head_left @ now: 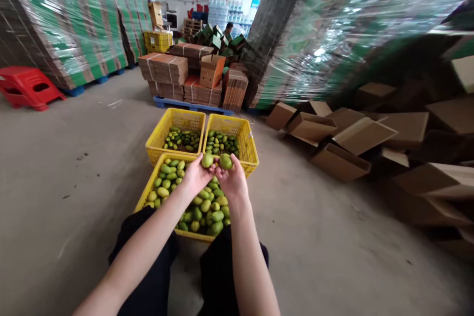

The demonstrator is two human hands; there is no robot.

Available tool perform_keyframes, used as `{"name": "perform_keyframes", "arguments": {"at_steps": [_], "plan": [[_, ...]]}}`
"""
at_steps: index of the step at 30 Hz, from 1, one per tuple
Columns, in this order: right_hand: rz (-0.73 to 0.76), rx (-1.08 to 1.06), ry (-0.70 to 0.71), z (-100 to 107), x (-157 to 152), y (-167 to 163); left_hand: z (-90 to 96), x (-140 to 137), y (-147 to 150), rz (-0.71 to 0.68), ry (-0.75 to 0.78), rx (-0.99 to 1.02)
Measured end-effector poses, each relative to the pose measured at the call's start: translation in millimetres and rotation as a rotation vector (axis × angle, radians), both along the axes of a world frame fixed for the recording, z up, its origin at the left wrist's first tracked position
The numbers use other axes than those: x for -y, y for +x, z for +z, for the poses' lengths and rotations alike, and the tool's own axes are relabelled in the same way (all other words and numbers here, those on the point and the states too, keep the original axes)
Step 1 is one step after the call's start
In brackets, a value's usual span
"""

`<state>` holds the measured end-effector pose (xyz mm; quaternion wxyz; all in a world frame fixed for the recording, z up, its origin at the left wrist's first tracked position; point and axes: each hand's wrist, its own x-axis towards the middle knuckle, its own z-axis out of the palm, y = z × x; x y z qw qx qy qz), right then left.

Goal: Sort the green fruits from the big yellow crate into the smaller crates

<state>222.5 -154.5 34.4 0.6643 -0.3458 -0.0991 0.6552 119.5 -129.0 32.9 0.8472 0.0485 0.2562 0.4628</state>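
Observation:
My left hand (196,176) holds a yellow-green lemon (207,160) in its fingers. Close beside it, my right hand (234,182) grips another green lemon (225,161). Both hands are raised over the far part of a yellow plastic crate (194,237), which is well filled with green and yellowish lemons (205,206). Behind it stand two more yellow crates, a left one (157,134) and a right one (250,142), each with a lower layer of mostly darker green fruit. My forearms hide part of the front crate.
Flattened cartons (168,69) are stacked on a blue pallet (192,106) ahead. Open cardboard boxes (313,128) lie heaped at right. Wrapped green stacks (92,19) rise on both sides. A red stool (31,86) stands at left; another person (228,28) is far back.

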Motion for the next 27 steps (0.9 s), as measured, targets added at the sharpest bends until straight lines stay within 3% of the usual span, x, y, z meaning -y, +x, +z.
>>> {"name": "perform_keyframes", "arguments": {"at_steps": [5, 9, 13, 18, 22, 27], "plan": [[-0.088, 0.024, 0.026, -17, 0, -14, -9.5, 7, -1, 0.084, 0.1, -0.053], [-0.021, 0.028, 0.101, -15, 3, -8, -7.0, 9, -2, 0.139, 0.247, -0.103], [-0.038, 0.342, 0.221, -9, 11, 2, -9.0, 14, -1, 0.199, 0.463, -0.24], [-0.311, 0.886, 0.25, -14, 13, 5, -11.2, 15, 0, 0.312, 0.661, -0.581], [-0.41, 0.937, 0.265, -21, 10, 5, -5.7, 14, -1, 0.358, 0.662, -0.63], [-0.521, 0.981, 0.354, -21, 10, 4, -2.1, 8, -9, 0.354, 0.85, -0.78]]}}
